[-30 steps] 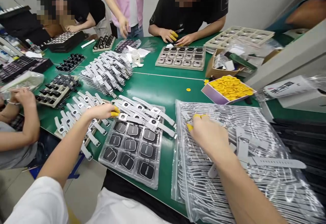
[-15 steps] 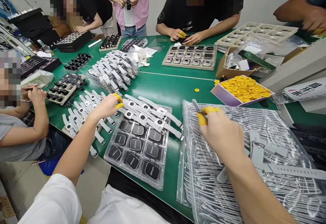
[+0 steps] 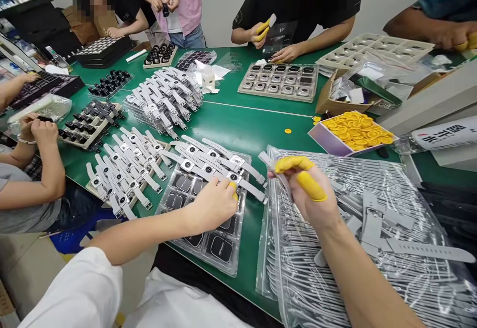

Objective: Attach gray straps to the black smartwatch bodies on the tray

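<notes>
My left hand (image 3: 216, 204) is over the clear plastic tray (image 3: 238, 248) of square black watch faces (image 3: 220, 248). Its fingers are curled together, with yellow on a fingertip, and whatever they grip is hidden behind them. Grey-strapped watches (image 3: 208, 168) lie across the far end of that tray. In my right hand (image 3: 311, 191) a light grey watch strap (image 3: 269, 161) is pinched between yellow-covered fingertips, raised above a clear bag (image 3: 298, 268) packed with straps. Several loose grey straps (image 3: 425, 249) rest on top of the bag, close to my right wrist.
Left of my tray is another tray of grey-strapped watches (image 3: 124, 171), with a taller pile (image 3: 164, 97) behind it. A box of yellow finger cots (image 3: 356, 131) and an opened carton (image 3: 343, 94) stand at right. Co-workers sit around the green table (image 3: 238, 126).
My left hand has moved right and nearer, from beside the laid-out watches to over the black faces. My right hand has turned palm upward and shifted slightly left, still gripping a strap.
</notes>
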`<state>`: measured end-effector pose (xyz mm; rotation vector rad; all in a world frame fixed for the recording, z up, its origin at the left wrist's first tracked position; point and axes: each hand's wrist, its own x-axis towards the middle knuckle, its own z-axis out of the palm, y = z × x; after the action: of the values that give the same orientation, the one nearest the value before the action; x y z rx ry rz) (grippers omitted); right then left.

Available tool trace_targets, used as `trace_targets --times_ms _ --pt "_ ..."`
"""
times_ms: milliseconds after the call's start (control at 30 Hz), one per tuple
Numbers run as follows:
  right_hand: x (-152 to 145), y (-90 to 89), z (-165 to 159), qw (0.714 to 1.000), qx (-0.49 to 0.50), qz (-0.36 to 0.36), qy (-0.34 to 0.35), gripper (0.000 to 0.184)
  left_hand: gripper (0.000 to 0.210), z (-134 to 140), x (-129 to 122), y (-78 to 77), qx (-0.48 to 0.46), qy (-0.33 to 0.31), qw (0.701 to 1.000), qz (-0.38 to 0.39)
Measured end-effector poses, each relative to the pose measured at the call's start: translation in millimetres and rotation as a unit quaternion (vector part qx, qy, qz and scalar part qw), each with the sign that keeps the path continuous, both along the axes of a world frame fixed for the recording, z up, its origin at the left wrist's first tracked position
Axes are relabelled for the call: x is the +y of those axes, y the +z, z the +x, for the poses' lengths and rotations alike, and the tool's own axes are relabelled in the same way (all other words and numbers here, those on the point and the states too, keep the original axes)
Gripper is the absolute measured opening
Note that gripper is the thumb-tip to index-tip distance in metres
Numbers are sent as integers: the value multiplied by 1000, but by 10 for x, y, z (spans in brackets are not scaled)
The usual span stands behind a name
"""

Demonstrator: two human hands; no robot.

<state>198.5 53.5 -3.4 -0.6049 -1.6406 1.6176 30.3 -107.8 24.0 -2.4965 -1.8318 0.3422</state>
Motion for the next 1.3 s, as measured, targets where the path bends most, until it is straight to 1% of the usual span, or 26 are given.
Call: trace_targets --times_ms 33,100,167,233,300,367,400,433,467,500,533,567,600,633,667,700,767,867,933,1033,1133,1300 --pt "8 -3 -2 999 -12 6 -31 42 8 19 15 -2 0 2 1000 3" --pt "11 -10 -10 995 -31 35 -93 46 15 39 34 -13 1 5 1000 11" --pt "-5 -14 -18 989 -38 60 -133 46 19 23 40 -22 7 5 1000 17" --pt "-39 -9 -23 990 -47 49 -124 39 19 -32 53 2 6 -3 1000 11" --pt "-88 12 -32 995 -53 19 -80 31 15 -115 98 80 -27 -12 1000 -9" --pt "-143 42 -50 998 -41 1 -37 31 12 -202 193 188 -100 10 995 -22" --pt "-170 56 -63 999 -30 -6 -20 33 15 -240 258 233 -151 40 987 -22" --pt "-197 67 -77 1000 -19 -17 -6 34 18 -269 329 260 -213 81 973 -19" --pt "-222 70 -93 999 -11 -34 7 34 20 -288 404 262 -287 125 950 -13" --pt "-244 67 -111 998 -3 -57 19 33 21 -297 475 234 -369 167 914 -5" --pt "-265 55 -130 996 4 -85 34 32 21 -295 539 178 -449 199 871 4" --pt "-282 35 -150 992 9 -114 50 31 21 -285 592 98 -517 220 827 14" --pt "-296 11 -169 988 12 -142 66 31 20 -269 630 5 -567 229 791 24" --pt "-307 -15 -186 982 13 -167 83 31 20 -253 654 -92 -598 228 768 33" --pt "-316 -42 -200 977 10 -186 100 31 21 -239 665 -184 -610 216 761 38" --pt "-322 -67 -211 973 4 -202 114 32 22 -232 664 -261 -609 199 767 42" --pt "-327 -104 -222 967 -14 -218 135 33 31 -245 643 -362 -584 147 797 48" --pt "-322 -132 -214 964 -42 -214 154 32 51 -308 605 -399 -525 72 846 63" --pt "-319 -136 -209 964 -49 -213 154 33 56 -347 592 -395 -501 40 862 74" --pt "-325 -123 -218 962 -35 -232 138 34 54 -360 582 -400 -490 28 865 104" --pt "-338 -90 -241 956 -13 -264 132 35 50 -329 578 -412 -483 35 865 127" --pt "-329 -30 -249 938 15 -320 137 31 46 -306 560 -358 -481 42 869 109"
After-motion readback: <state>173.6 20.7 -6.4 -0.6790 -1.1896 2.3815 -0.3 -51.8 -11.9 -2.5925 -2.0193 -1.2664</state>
